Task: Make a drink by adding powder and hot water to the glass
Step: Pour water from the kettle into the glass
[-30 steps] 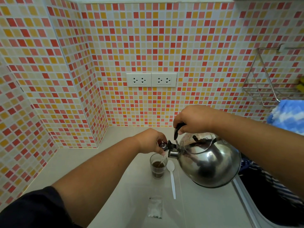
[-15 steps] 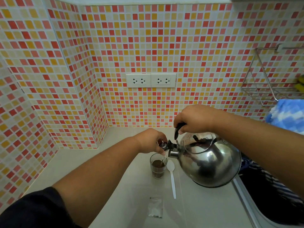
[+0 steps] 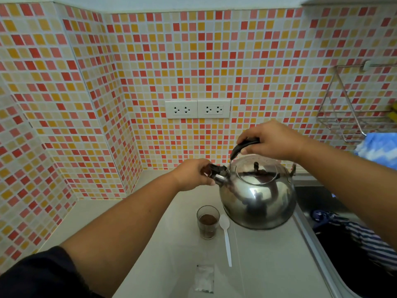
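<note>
the right hand [image 3: 272, 139] has its fingers clamped on the kettle [image 3: 257, 194] handle, kettle level above the surface [image 3: 171, 244]. the left hand [image 3: 193, 174] pinches the spout cap. the glass [image 3: 208, 221], holding dark liquid, stands below beside the spoon [image 3: 226, 235]. best to close the cap gently, keeping the kettle level and clear of the glass.

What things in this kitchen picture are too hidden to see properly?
Head view only:
- Kettle spout tip: covered by the left hand.
- Kettle handle: mostly wrapped by the right hand.
- Sink and striped cloth: cut off at the right edge.
- Packet print: too small and blurred.
- Water inside the kettle: lid hides it.
</note>
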